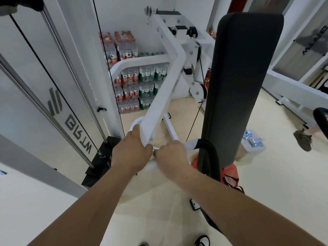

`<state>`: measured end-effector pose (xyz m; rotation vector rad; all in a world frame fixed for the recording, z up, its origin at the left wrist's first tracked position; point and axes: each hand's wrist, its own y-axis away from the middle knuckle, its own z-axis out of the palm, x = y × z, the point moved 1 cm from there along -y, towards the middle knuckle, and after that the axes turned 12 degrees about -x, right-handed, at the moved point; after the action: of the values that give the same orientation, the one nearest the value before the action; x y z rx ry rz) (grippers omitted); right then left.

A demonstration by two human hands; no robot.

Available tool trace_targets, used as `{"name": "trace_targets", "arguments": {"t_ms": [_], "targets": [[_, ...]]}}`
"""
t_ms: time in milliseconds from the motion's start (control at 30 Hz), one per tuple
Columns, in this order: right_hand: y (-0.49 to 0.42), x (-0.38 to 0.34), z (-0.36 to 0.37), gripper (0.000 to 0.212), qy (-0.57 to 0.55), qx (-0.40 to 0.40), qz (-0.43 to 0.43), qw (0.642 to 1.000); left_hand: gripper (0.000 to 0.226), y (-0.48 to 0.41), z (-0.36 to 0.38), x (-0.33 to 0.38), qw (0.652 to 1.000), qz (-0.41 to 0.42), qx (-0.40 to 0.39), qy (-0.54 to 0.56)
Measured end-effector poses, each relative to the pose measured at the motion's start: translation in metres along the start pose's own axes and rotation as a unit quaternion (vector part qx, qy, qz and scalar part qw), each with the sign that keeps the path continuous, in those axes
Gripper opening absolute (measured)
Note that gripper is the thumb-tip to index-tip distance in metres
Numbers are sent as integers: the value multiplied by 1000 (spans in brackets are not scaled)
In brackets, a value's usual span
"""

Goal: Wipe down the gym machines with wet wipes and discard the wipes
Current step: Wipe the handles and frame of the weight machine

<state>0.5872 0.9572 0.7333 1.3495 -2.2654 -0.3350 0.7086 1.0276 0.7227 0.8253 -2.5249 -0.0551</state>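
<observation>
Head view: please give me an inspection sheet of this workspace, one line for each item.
Surface: beige floor.
Job's things: white bar; black pad; blue packets beyond the pad, perhaps wipes; no wipe clearly seen.
Clutter: red bag beside the pad's base.
Hands: left hand grips the bar; right hand curls round a white tube.
Cables: black cables, taut, slanting downward.
Surroundings: stacked water bottles; another person's shoe.

The floor [276, 174] is of pale beige tiles, and the wall [124, 13] behind is white. Packs of bottled water [134, 86] are stacked high against this wall in the corner, under soft even light.
</observation>
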Motion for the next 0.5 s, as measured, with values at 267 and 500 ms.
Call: {"name": "trace_targets", "arguments": {"t_ms": [267,500], "targets": [[15,91,5,19,-108,-69,101,987,55,0,0,-2,1000,9,-5,15],[4,59,13,9,-78,-19,140,987,55,2,0,3,1000,-2,5,3]]}}
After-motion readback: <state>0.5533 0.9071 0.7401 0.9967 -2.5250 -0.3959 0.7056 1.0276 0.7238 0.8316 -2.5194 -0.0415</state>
